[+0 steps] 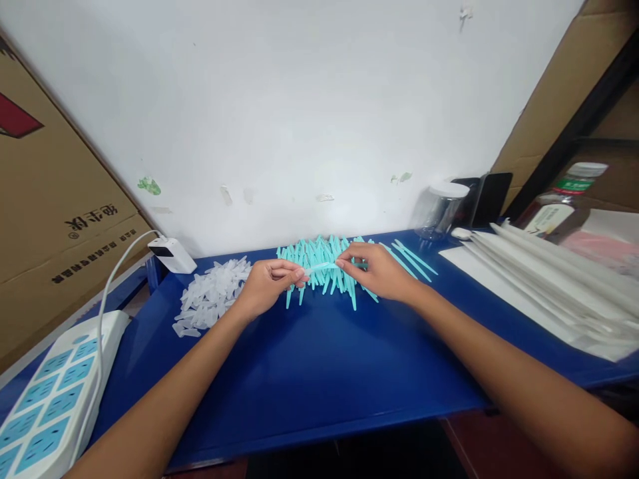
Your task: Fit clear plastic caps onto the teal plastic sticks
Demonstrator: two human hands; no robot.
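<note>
My left hand (pixel 269 285) is pinched on a translucent plastic sleeve (pixel 314 269), with the thumb and forefinger at its left end. Facing it, my right hand (pixel 375 269) grips a thin turquoise plastic stick, mostly covered by the fingers. The sleeve and the stick meet end to end between the two hands; whether one is inside the other I cannot tell. Behind the hands lies a heap of turquoise sticks (pixel 319 249), tapered and flat. Left of my left hand is a pile of frosted, clear sleeves (pixel 214 293). A few separate turquoise sticks (pixel 414 259) lie right of my right hand.
The blue table (pixel 319 379) meets a white wall. At left are a power strip (pixel 50 392), a white charger (pixel 172 256) with a cable and a cardboard box (pixel 60 199). At right stand white packets (pixel 554 286), a lidded clear jar (pixel 442 209) and a bottle (pixel 562 203).
</note>
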